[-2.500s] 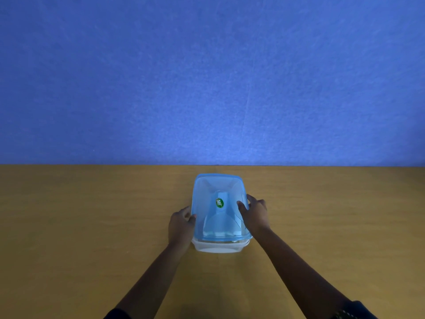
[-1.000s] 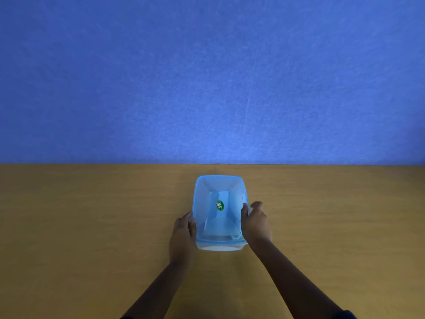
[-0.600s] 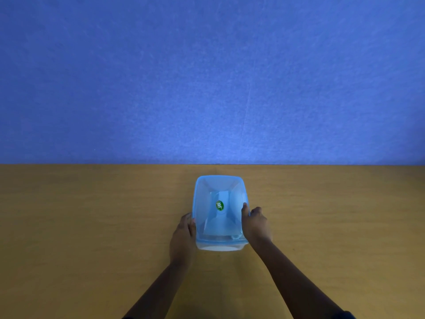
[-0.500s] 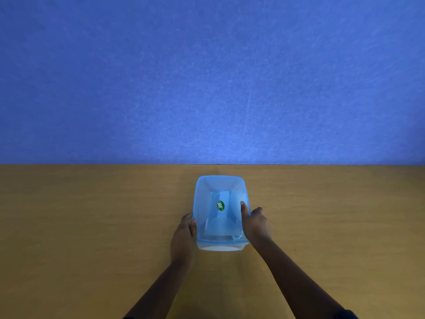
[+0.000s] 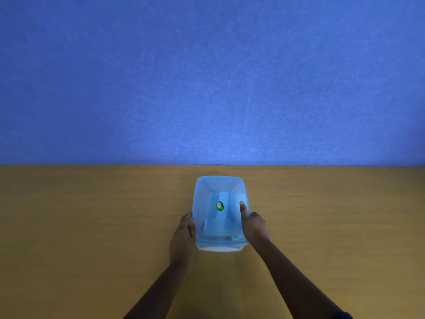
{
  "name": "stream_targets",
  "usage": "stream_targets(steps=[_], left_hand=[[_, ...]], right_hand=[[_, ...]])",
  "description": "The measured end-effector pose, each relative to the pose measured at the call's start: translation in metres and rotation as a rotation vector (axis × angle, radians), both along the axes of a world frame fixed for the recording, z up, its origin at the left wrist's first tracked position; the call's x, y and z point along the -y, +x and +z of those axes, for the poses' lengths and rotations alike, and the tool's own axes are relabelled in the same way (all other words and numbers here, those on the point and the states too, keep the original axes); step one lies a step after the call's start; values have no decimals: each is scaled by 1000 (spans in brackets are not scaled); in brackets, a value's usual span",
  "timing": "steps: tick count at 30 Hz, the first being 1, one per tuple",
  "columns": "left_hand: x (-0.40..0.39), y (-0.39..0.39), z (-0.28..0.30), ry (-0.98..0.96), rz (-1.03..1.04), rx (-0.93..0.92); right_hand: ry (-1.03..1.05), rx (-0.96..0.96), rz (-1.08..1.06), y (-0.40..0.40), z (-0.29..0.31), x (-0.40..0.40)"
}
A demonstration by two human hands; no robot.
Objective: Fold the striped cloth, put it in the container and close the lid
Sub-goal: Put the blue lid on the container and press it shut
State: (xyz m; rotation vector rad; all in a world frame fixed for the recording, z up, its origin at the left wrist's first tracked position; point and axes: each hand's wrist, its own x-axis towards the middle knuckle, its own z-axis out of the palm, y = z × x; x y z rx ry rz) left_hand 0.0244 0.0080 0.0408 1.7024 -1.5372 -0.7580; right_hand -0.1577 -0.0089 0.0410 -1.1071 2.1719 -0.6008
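Observation:
A clear rectangular container (image 5: pixel 218 248) stands mid-table with its translucent blue lid (image 5: pixel 207 189) lying flat on top; a green round sticker (image 5: pixel 220 206) marks the lid's middle. A pale folded shape shows dimly through the lid; no stripes can be made out. My left hand (image 5: pixel 182 238) grips the container's left side near the front corner. My right hand (image 5: pixel 253 225) holds the right side, its thumb pressed on the lid's right edge.
The wooden table (image 5: pixel 92 226) stretches wide to both sides of the container. A blue wall (image 5: pixel 207 77) rises directly behind the table's far edge.
The lid, tilted up at its rear 2.5 s ago, now lies flat on the container. Both hands slid to the sides; my right thumb shifted slightly forward along the lid edge.

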Motion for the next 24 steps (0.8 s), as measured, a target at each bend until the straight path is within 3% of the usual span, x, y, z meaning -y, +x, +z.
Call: stream_targets(steps=[24], left_hand=[[-1,0,3,9,2,15]], right_hand=[[15,-46,21,-3,-14,3]])
